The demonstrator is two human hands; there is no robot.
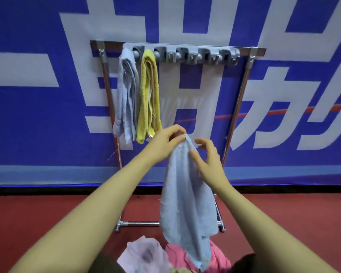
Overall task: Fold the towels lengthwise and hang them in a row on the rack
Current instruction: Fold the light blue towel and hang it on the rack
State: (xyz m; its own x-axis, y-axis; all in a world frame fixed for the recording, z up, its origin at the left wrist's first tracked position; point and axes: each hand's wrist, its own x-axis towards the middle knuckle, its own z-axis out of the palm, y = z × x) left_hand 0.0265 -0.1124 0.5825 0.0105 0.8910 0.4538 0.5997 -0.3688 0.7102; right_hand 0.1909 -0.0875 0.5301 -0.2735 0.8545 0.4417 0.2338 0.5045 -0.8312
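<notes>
A light blue towel (187, 196) hangs down in front of me, pinched at its top corner by my left hand (165, 142). My right hand (209, 162) rests against the towel's right edge just below the top, fingers spread. Behind stands a metal rack (238, 107) with a grey clip bar (197, 55) along its top. A folded grey-blue towel (126, 95) and a folded yellow towel (149, 95) hang side by side from the bar's two leftmost clips. The clips further right hold nothing.
A pale lilac towel (144, 253) and a pink towel (217, 257) lie heaped at the bottom, near my knees. The red floor (47, 211) runs to a blue banner wall (37, 115) right behind the rack. The rack's foot bar (140, 223) sits low on the floor.
</notes>
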